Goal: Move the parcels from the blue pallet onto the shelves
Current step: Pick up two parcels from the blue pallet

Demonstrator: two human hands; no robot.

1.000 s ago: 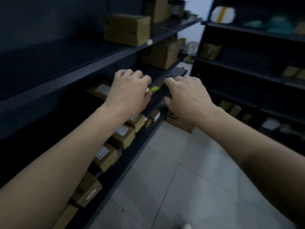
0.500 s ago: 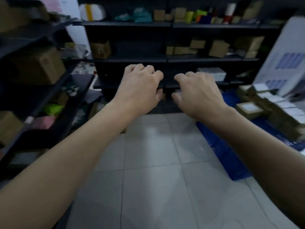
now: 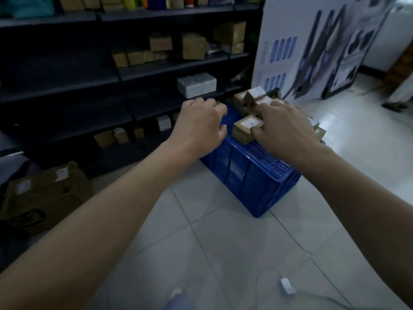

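Pick-up step: the left hand (image 3: 199, 128) and right hand (image 3: 283, 128) hover loosely curled and empty near the parcels (image 3: 256, 93) heaped at the far end of the blue pallet (image 3: 257, 175). Next, I'd guess, they must grip the nearest box (image 3: 244, 128) and carry it to the shelves (image 3: 156, 68).

No legible txt; white labels on parcels (image 3: 245, 129) & floor carton (image 3: 44, 198) too blurred to read

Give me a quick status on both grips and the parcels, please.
Left grip and right grip empty, loosely curled, held out ahead. Parcels on the blue pallet, none lifted. White adapter lying on the floor.
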